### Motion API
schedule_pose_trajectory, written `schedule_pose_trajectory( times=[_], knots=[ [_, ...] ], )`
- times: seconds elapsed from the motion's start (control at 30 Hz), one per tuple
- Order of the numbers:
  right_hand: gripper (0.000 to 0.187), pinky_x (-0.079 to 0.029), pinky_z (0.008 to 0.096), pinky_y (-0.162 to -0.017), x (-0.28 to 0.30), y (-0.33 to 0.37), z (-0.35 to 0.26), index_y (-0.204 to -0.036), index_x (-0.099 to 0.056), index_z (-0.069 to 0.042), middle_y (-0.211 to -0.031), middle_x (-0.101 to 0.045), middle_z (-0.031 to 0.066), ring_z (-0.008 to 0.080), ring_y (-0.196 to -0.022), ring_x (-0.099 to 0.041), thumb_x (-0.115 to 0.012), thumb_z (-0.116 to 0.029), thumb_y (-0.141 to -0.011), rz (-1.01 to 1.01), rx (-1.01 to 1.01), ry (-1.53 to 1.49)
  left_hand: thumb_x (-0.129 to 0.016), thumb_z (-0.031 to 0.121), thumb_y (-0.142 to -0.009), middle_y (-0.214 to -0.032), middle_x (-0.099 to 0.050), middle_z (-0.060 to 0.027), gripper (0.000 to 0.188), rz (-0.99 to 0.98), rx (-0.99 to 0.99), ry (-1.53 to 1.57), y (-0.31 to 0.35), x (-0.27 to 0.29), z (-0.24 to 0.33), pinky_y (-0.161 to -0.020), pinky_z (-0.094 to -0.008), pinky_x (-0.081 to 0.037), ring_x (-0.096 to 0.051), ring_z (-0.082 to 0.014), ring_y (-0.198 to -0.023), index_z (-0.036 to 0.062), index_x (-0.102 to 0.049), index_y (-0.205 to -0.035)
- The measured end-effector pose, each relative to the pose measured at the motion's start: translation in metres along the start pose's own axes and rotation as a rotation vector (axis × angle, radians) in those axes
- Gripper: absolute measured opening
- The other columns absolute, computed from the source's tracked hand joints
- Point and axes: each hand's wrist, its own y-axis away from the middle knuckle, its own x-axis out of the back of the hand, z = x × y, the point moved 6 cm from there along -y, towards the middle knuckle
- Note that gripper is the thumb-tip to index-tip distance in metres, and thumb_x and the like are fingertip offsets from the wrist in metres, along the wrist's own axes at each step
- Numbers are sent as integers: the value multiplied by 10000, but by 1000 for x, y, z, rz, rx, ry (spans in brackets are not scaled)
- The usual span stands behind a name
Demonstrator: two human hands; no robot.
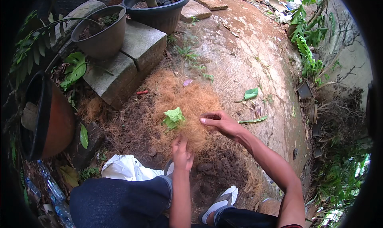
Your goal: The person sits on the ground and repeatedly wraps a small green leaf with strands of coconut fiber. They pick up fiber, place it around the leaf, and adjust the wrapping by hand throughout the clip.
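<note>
A loose heap of brown, hair-like plant fibre (pixel 183 94) lies on dark soil in front of me. My left hand (pixel 182 153) has its fingers curled into the lower edge of a paler clump of fibre (pixel 194 135). At that clump's upper right side, my right hand (pixel 220 123) is closed, thumb against fingers, pinching strands. Just above my left hand is a crumpled light green leaf (pixel 174 118), surrounded by fibre. Part of my left fingertips is hidden in the strands.
Concrete blocks (pixel 145 42) at the upper left carry a grey plant pot (pixel 99 36); a black pot (pixel 159 12) stands behind. An orange-brown pot (pixel 60 122) tilts at left above plastic bottles (pixel 52 184). A white sack (pixel 127 168) lies near my leg. A red stick-like object (pixel 142 92) lies beside the fibre.
</note>
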Motion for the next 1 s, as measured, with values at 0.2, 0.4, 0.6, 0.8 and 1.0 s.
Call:
schedule_pose_trajectory(
  times=[0.2, 0.4, 0.6, 0.8, 1.0],
  knots=[
    [434, -566, 312, -877, 21, 10, -22, -1266, -695, -27, -1147, -730, 116, 170, -1019, -678, -818, -240, -909, -5, 76, 95, -628, 258, -1067, -863, -728, 27, 193, 94, 1, -77, 0, -5, 3, -375, -191, -287, -431, 3, -456, 90, -703, -1010],
    [285, -569, 309, -818, 36, 12, -29, -1190, -732, -45, -1088, -748, 72, 132, -933, -670, -781, -178, -943, 90, 148, 178, -654, 274, -1051, -905, -730, 18, 190, 122, -12, -3, 2, -4, 2, -381, -196, -296, -481, -3, -495, 90, -694, -1026],
    [205, -564, 304, -826, 78, 13, -33, -1122, -746, -32, -1019, -759, 84, 119, -904, -678, -763, -129, -942, 623, 340, 158, -712, 338, -1011, -923, -709, 13, 236, 248, -83, -41, -2, 4, 12, -400, -194, -307, -500, -25, -523, 110, -666, -971],
    [161, -629, 347, -836, 15, 34, -82, -1092, -740, -52, -1059, -762, 128, 180, -934, -724, -734, -133, -953, 440, 627, 284, -686, 338, -1032, -685, -625, 66, 260, 475, -189, -223, -3, 24, 17, -383, -186, -284, -367, 1, -405, 95, -688, -938],
    [194, -596, 312, -758, -41, 16, -60, -1069, -739, -32, -1025, -758, 100, 168, -881, -722, -790, -144, -919, 207, 386, 444, -707, 305, -1021, -843, -667, 18, 251, 390, -266, -336, -9, 23, 11, -546, -224, -378, -534, -43, -631, 55, -696, -1009]
  ],
)
